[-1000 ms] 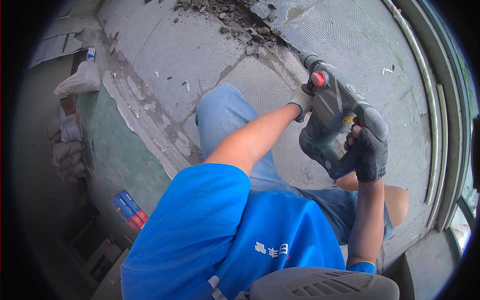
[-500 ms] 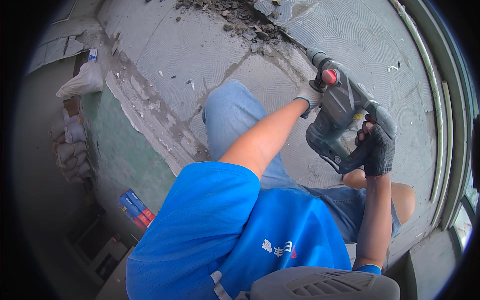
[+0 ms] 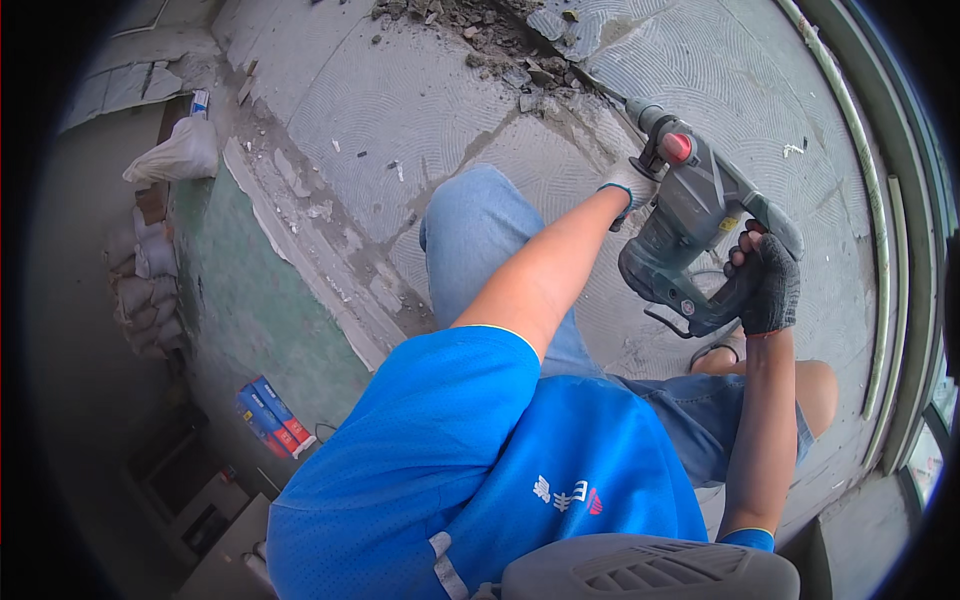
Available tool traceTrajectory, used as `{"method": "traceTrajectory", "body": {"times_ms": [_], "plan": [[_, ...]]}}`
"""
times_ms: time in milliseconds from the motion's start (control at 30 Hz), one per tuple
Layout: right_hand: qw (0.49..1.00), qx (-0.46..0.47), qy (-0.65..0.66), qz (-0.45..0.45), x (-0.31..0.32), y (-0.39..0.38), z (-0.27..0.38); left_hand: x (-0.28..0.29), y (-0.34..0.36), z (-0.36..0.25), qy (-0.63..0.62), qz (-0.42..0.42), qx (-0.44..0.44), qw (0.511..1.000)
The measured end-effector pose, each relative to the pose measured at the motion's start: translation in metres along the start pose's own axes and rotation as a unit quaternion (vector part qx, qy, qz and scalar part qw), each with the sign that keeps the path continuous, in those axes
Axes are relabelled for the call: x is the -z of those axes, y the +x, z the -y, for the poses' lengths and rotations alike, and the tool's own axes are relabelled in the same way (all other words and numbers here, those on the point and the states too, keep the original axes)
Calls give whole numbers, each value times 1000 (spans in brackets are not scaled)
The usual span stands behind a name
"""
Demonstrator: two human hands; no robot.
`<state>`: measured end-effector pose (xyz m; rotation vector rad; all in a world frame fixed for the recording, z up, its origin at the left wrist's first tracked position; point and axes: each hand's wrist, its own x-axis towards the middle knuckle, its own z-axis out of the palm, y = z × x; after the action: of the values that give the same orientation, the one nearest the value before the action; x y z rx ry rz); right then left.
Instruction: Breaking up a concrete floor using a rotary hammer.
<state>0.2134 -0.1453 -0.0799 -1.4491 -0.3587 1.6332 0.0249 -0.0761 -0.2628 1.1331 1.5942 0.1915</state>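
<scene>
Hands clamped on grey demolition hammer (image 3: 690, 230).
Right hand (image 3: 768, 285) grips rear handle, left hand (image 3: 628, 187) front; rubble (image 3: 500, 40) at floor's far edge.

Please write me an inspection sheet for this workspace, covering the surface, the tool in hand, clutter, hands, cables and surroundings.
Surface: grey floor with swirled adhesive marks; broken open at the top.
Job's things: grey rotary hammer with a red knob, its bit pointing at the rubble.
Clutter: loose chunks in the rubble; white bag and stacked sacks at the left edge; blue and red boxes lower down.
Grippers: left hand, light glove, at the front of the hammer; right hand, dark glove, closed on the rear handle.
Cables: thin dark cable beneath the hammer; its run cannot be traced.
Surroundings: window frame on the right.
</scene>
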Motion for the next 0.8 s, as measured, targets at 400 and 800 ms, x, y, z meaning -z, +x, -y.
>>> {"method": "traceTrajectory", "body": {"times_ms": [400,800], "plan": [[999,-21,5,48,-4,17,-14,14,20,20,123,-31,-29,992],[999,-2,-29,25,-28,11,-24,27,38,39,-32,-26,5,999]]}}
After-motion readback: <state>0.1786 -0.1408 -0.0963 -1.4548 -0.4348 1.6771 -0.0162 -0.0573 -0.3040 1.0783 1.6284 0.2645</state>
